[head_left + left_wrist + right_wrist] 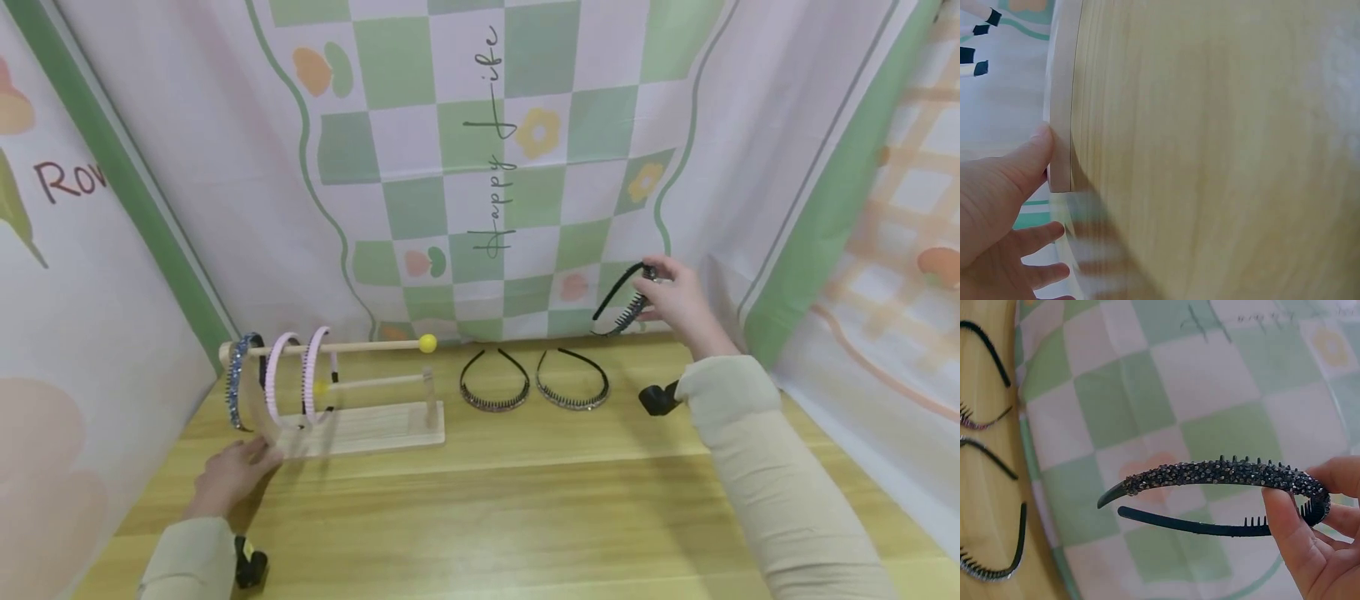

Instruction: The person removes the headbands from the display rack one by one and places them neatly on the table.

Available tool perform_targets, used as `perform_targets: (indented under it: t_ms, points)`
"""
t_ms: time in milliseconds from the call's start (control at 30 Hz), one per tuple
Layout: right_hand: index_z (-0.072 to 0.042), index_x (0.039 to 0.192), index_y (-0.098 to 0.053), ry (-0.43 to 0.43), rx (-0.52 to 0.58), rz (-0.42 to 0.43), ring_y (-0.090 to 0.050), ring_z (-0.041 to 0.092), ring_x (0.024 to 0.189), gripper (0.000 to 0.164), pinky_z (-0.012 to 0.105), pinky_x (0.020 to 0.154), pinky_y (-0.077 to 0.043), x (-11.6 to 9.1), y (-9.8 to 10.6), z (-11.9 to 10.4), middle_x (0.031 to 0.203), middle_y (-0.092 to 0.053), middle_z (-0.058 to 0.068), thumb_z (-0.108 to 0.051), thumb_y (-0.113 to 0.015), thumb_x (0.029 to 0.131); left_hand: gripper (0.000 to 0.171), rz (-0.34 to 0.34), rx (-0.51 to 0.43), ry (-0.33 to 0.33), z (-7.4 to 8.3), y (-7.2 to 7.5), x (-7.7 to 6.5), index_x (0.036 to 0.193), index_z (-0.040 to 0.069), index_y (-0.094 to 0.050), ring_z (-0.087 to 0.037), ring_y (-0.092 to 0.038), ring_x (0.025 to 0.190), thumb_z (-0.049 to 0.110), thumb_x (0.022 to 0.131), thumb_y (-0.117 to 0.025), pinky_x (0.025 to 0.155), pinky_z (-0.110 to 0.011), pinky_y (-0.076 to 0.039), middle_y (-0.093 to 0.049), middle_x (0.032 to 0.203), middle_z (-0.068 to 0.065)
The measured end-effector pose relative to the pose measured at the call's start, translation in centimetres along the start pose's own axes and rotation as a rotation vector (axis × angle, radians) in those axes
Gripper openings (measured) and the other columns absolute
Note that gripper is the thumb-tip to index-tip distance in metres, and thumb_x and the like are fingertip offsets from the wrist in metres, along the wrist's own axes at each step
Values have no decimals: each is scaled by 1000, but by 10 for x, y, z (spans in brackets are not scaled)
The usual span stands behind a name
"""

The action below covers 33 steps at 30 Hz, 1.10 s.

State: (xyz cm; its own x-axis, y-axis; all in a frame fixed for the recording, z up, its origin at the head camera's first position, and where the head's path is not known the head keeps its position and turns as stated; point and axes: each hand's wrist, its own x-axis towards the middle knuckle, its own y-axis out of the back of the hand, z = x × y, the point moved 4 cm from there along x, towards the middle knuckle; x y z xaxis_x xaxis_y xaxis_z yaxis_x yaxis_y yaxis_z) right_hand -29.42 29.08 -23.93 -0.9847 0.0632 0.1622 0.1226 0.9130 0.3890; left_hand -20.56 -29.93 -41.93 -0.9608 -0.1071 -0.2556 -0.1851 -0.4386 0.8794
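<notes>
In the head view, my right hand (678, 304) holds up a black toothed headband (633, 312) by its curve. Dark glittering stones cover that headband's outer side in the right wrist view, and its two ends point away from the hand. My left hand (234, 475) grips the near left corner of a wooden stand (375, 427); its thumb (1034, 153) lies against the base while other fingers spread below. On the stand's upper rod hang a blue glittery headband (236, 383) and two pink ones, a smooth-looking headband (273, 379) and a ridged headband (308, 375).
Two dark toothed headbands, a left one (495, 406) and a right one (573, 404), lie on the wood-grain table (525, 517) right of the stand. The stand's upper rod ends in a yellow ball (427, 343). A checkered cloth (480, 167) hangs behind.
</notes>
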Motion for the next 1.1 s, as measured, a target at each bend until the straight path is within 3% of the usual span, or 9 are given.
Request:
perform_targets:
  t_ms: [233,467,833,967,1000,1100]
  points:
    - [0,144,-21,-80,54,57,-56,7,72,58,30,68,-55,2,14,35,140,-28,26,-13,-49,95,88,-13,-18,34,0,1,1,141,4,-27,-62,-19,117,70,85,-35,86,-74,-20,-18,138,-37]
    - [0,144,-19,-134,59,83,-58,10,69,57,31,70,-55,-1,22,70,142,-25,27,-12,-46,95,85,0,-14,18,0,0,0,141,4,-27,-62,-20,117,68,86,-36,86,-74,-20,-18,138,-37]
    - [6,143,-16,-140,81,85,-55,8,75,58,31,73,-54,-8,26,112,138,-27,30,-12,-46,96,83,15,8,-16,0,0,2,141,5,-28,-63,-22,115,67,87,-36,86,-74,-22,-24,136,-37]
    - [7,142,-15,-150,89,84,-55,9,74,59,33,74,-54,-9,27,130,141,-21,33,-12,-45,96,83,12,6,-14,0,0,2,142,5,-28,-63,-22,115,67,87,-35,86,-75,-20,-23,136,-37]
    - [6,142,-18,-149,126,88,-57,11,72,58,33,72,-54,-8,29,138,137,-26,35,-11,-47,95,83,12,7,-15,0,0,2,142,5,-28,-63,-22,115,67,87,-35,86,-75,-20,-24,136,-37]
    - [8,141,-19,-150,102,86,-60,12,65,56,33,69,-55,-11,31,150,129,-31,40,-8,-46,95,83,8,3,-12,0,0,1,142,5,-27,-63,-22,115,67,87,-35,86,-75,-20,-23,137,-37]
